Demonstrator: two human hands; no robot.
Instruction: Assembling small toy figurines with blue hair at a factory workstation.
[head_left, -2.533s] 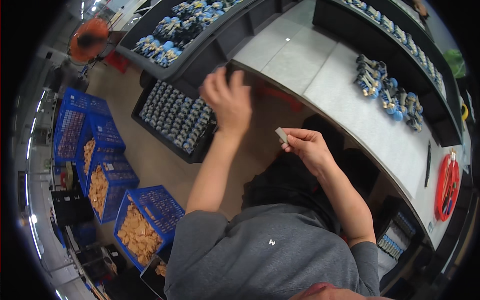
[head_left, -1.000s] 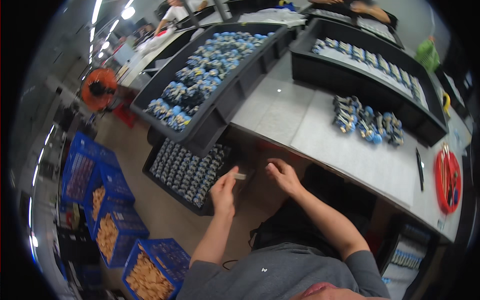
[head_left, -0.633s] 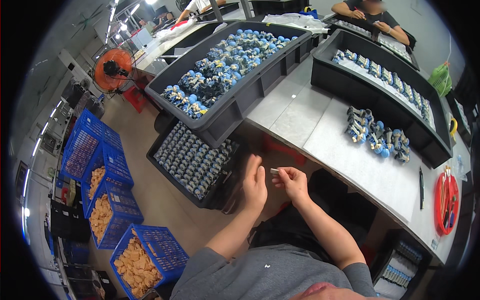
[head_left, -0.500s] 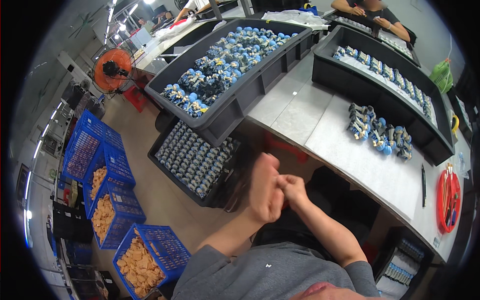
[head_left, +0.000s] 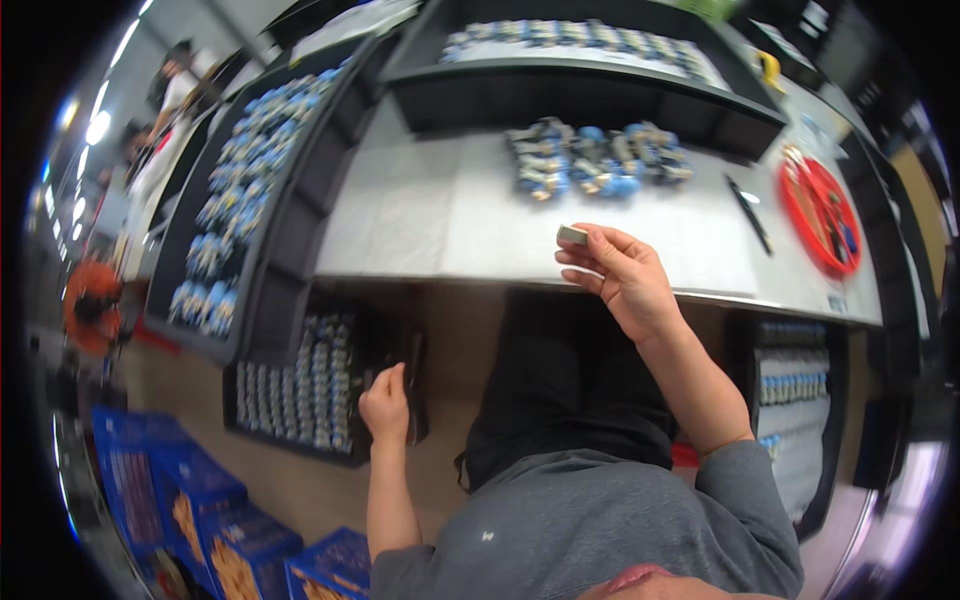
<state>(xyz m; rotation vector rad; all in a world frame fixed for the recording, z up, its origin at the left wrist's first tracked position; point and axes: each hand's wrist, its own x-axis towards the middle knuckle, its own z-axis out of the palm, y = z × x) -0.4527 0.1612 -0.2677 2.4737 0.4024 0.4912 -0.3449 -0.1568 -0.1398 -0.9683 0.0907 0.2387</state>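
My right hand [head_left: 632, 280] is above the table's front edge, pinching a small grey-green rectangular block [head_left: 572, 235] between thumb and fingers. Just beyond it on the white table sheet lies a cluster of small blue, black and cream figures [head_left: 600, 165]. My left hand [head_left: 386, 404] is lower and to the left, fingers curled closed; whether anything is in it is hidden. It is nearest a black tray [head_left: 290, 442] below table height, filled with rows of similar small figures [head_left: 305, 395].
A deep grey bin [head_left: 290, 245] heaped with figures stands left; a black bin [head_left: 590, 95] with a row of figures stands behind. A black pen [head_left: 750, 215] and red tool basket [head_left: 783, 195] lie right. Blue crates [head_left: 250, 540] sit on the floor; another tray [head_left: 800, 425] is lower right.
My hands were together and have moved apart. The right is now over the table edge with the block, the left by the lower tray. The view has turned toward the table.
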